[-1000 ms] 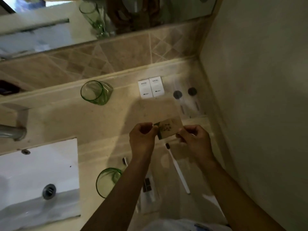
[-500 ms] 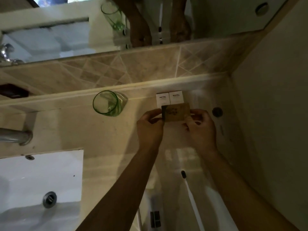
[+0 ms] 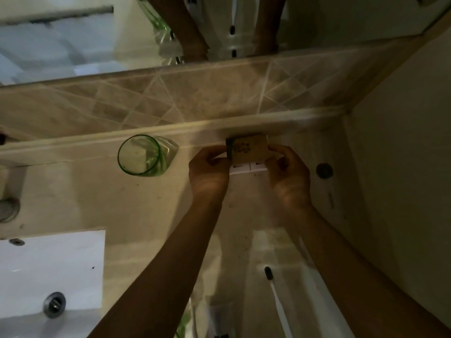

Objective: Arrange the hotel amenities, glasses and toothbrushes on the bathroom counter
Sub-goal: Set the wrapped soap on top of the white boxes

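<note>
A small brown cardboard box (image 3: 247, 149) with dark print is held between both hands at the back of the counter, over two white hotel boxes (image 3: 246, 168) whose front edges show beneath it. My left hand (image 3: 210, 169) pinches its left end and my right hand (image 3: 288, 172) pinches its right end. A green glass (image 3: 142, 156) stands to the left near the back ledge. A white toothbrush with a dark head (image 3: 275, 296) lies near the front. A second green glass (image 3: 181, 326) peeks out behind my left forearm.
A white sink (image 3: 51, 276) with a metal drain (image 3: 54, 304) fills the lower left; part of a tap (image 3: 8, 208) sits at the left edge. A dark round cap (image 3: 324, 170) lies right of the boxes. The wall (image 3: 402, 167) closes the right side; a mirror (image 3: 73, 40) hangs above.
Both hands carried the brown box away from me, from mid-counter to the back ledge, where it now covers most of the two white boxes.
</note>
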{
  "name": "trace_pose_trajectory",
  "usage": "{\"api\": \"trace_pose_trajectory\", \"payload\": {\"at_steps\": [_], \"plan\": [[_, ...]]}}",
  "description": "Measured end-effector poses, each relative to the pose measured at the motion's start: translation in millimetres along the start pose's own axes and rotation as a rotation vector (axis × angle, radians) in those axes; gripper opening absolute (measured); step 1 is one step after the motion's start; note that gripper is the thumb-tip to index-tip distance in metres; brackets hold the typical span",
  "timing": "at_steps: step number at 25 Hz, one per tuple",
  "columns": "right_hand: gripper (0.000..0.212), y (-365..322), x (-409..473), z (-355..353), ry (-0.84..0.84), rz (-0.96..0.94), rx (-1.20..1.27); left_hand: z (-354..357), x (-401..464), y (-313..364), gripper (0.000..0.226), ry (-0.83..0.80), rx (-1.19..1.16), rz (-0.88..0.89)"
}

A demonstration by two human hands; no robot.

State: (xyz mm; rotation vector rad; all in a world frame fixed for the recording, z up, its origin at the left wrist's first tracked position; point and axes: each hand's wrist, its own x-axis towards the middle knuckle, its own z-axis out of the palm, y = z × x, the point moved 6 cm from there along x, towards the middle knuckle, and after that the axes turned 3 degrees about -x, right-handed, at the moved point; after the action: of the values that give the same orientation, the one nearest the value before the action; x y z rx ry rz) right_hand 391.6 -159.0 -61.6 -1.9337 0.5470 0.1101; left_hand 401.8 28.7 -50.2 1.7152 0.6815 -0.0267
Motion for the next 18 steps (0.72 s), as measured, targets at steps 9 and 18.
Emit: {"api": "trace_pose_trajectory", "payload": {"at_steps": [9, 18], "plan": [[0.029, 4.0, 9.3, 5.1, 0.002, 0.118, 0.008, 3.8, 6.6, -3.0, 0.027, -0.016, 0.004, -0.041], [0.037, 5.2, 11.4, 4.7, -0.035, 0.121, -0.011, 3.5, 5.3, 1.0, 0.027, -0.033, -0.043, -0.062]]}}
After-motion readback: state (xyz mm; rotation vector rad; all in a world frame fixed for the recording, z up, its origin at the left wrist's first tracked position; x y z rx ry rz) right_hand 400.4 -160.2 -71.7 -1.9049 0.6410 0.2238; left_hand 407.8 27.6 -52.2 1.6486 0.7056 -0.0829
